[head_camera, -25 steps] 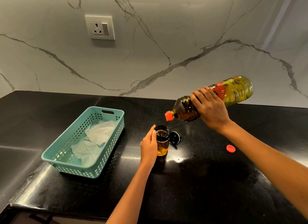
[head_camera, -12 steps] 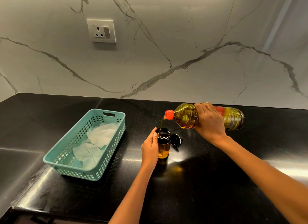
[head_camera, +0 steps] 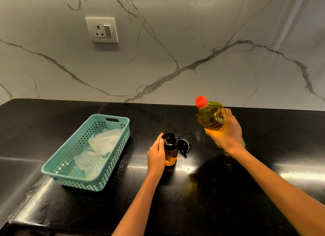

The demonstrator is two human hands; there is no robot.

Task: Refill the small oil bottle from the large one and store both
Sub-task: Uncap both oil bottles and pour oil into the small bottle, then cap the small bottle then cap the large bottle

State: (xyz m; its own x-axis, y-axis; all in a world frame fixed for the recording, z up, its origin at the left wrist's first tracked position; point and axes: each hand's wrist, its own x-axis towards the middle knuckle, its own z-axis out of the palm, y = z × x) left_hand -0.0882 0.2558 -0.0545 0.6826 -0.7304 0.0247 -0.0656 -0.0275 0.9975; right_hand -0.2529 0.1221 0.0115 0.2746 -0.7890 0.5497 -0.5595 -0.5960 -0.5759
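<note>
The small oil bottle (head_camera: pixel 171 151) stands open on the black counter, amber oil filling much of it. Its black lid (head_camera: pixel 184 145) hangs off its right side. My left hand (head_camera: pixel 156 155) holds the small bottle from the left, fingers curled around it. My right hand (head_camera: pixel 226 134) grips the large oil bottle (head_camera: pixel 211 118) around its body, nearly upright and tilted a little left, red neck (head_camera: pixel 201 101) uppermost. The large bottle is to the right of the small one and apart from it.
A teal perforated basket (head_camera: pixel 112 158) with crumpled white tissues (head_camera: pixel 103 144) sits on the counter (head_camera: pixel 193 197) to the left. A wall socket (head_camera: pixel 102 30) is on the marble backsplash. The counter's front edge runs along the bottom left.
The large bottle was tipped with its mouth over the small bottle, pouring oil. My right hand has swung it up to near upright and moved it right. My left hand stayed.
</note>
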